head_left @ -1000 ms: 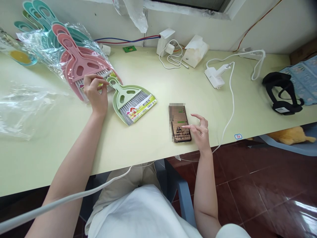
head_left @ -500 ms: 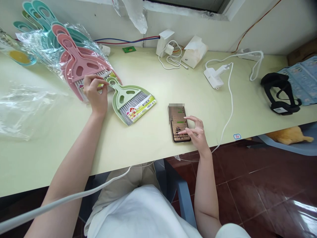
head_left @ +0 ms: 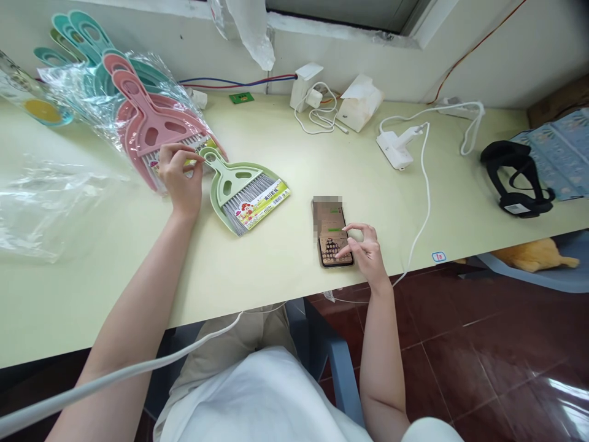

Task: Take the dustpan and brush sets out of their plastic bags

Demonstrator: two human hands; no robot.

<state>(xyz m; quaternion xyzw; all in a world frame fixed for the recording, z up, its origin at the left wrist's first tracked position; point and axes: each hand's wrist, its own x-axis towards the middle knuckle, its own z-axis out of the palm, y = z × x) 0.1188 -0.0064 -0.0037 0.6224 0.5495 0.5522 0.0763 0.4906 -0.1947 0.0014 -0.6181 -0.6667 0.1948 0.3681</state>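
Observation:
My left hand [head_left: 181,178] pinches the looped handle end of a light green dustpan and brush set [head_left: 234,178], which lies on the table with its grey bristles and printed label facing up. To the right lies a smartphone [head_left: 332,236], a chat and keyboard lit on its screen and part of it pixelated. Over the phone's right side hovers my right hand [head_left: 367,250], thumb and fingers apart, thumb tip over the keyboard. Behind my left hand, a pink dustpan and brush set [head_left: 159,123] leans with several teal ones [head_left: 87,37] in clear wrapping.
A crumpled clear plastic bag [head_left: 41,209] lies at left. Along the wall are a charger with a coiled white cable [head_left: 322,110], a paper box [head_left: 360,101] and a white power adapter [head_left: 396,150]. A black headset [head_left: 515,178] rests at right. A white cable crosses my left arm.
The view has shifted slightly. My right thumb has moved a little to the right over the phone's keyboard. My left hand keeps its pinch on the green handle.

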